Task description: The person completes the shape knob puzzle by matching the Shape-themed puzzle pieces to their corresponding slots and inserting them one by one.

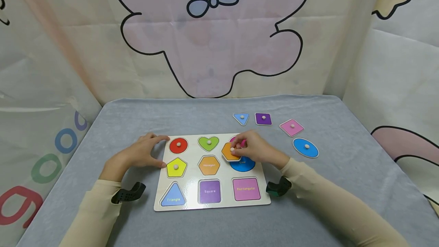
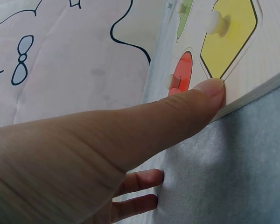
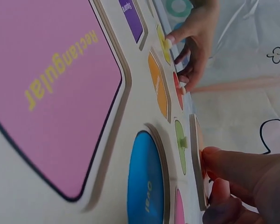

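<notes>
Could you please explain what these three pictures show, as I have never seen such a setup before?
There is no robot, just a person working bare-handed. The wide picture is taken from the person's head, the two close ones from the left and right wrists. On the grey cloth lie a puzzle board and four loose pieces: a blue triangle, purple square, pink rectangle and blue oval. The left hand touches the puzzle board's left edge, while the right hand holds an orange hexagon piece above it.
</notes>
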Demonstrator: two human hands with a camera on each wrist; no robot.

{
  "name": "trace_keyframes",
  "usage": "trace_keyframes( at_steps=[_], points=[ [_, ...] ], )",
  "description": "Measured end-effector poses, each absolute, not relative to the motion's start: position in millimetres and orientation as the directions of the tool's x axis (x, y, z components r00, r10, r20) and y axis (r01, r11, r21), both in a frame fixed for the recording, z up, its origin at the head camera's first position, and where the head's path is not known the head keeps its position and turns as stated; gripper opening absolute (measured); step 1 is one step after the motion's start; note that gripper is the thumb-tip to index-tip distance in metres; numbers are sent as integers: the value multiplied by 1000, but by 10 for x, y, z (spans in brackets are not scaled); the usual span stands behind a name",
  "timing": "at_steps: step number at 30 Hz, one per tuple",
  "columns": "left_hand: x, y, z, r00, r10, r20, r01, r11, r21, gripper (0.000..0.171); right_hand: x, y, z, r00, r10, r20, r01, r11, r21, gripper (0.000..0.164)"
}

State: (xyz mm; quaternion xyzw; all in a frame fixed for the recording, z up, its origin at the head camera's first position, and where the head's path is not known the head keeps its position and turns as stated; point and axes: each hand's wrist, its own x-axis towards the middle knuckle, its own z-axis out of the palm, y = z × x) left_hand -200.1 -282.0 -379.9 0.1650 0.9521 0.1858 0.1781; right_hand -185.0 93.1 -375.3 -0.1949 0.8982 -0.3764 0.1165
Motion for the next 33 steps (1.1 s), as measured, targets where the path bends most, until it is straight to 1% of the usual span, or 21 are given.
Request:
trace_keyframes(
  at_steps=[5, 10, 18, 26, 33],
  points=[
    [-2000, -2824, -3802, -884, 376, -279, 242, 877, 415, 89, -1838, 842, -3767, -882, -466, -72, -262, 610, -747, 8],
    [-2008, -2826, -3816, -885, 374, -278, 241, 877, 415, 89, -1813, 762, -3812, -870, -483, -98, -254, 610, -750, 8],
    [-2007, -2831, -3814, -881, 377, -285, 239, 876, 419, 89, -1741, 606, -3846, -873, -485, -54, -308, 632, -711, 8],
    [-1991, -2832, -3817, -880, 375, -291, 237, 878, 415, 89, -1689, 472, -3855, -864, -493, -96, -259, 602, -755, 8],
    [-1994, -2825, -3806, -883, 375, -281, 238, 876, 420, 88, -1698, 350, -3846, -861, -496, -117, -251, 614, -749, 8]
  ],
)
